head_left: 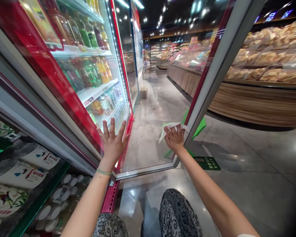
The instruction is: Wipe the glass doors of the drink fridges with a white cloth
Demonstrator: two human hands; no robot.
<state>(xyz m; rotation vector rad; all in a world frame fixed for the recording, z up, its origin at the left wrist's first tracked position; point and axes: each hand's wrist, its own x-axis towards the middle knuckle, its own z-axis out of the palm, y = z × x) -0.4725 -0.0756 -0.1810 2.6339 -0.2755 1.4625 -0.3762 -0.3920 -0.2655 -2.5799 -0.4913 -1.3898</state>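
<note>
My right hand (174,140) clasps the wipe (163,132), soft and light, I'd judge | my left hand (112,141) spreads, grasping nothing | door (145,171) looks stiff, likely slick; take its right frame (209,85)

On the floor (249,154) at right, a green sign (208,163) is reading "EXIT", with Chinese characters running alongside. A price tag (88,101) on a shelf (102,90) at left is showing what looks like a 4. Near left, packs (17,174) are bearing red Chinese lettering, too small to read. Far right, blue lit characters (270,16) are glowing, too blurred to read.
</note>
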